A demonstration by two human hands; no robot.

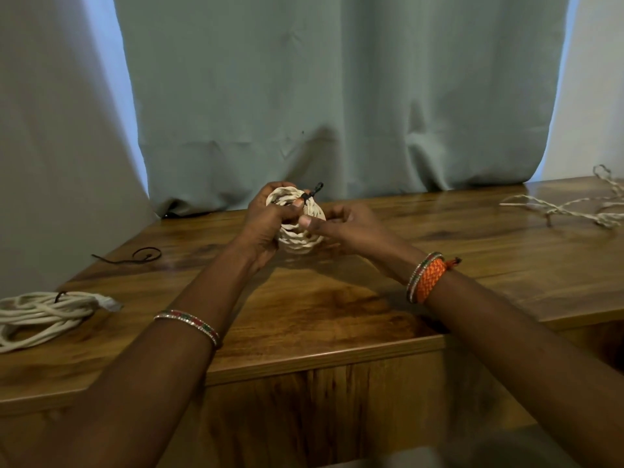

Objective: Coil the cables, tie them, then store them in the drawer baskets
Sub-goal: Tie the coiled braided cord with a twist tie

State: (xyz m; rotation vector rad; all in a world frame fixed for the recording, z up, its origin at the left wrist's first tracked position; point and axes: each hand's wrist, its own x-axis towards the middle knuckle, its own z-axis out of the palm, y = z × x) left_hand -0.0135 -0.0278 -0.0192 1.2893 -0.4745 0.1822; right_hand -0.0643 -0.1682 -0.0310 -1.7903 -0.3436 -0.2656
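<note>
We hold a small coil of twisted cream cable point(299, 228) at the centre of the frame, just above the wooden tabletop point(324, 309). Our left hand point(266, 224) is closed around the coil's left side, thumb pressed near a black tie point(312, 192) that sticks up from the top of the bundle. Our right hand point(347, 224) cups the right side, its fingers curled against the loops. The cable looks light, soft and springy, so we judge the loops may slip apart unless gripped across the whole bundle beside the tie. At lower left lies a larger coiled cream cable point(44, 315), seemingly tied; a loose black tie point(135, 256) rests above it; an uncoiled cable point(574, 207) sprawls at the right edge.
</note>
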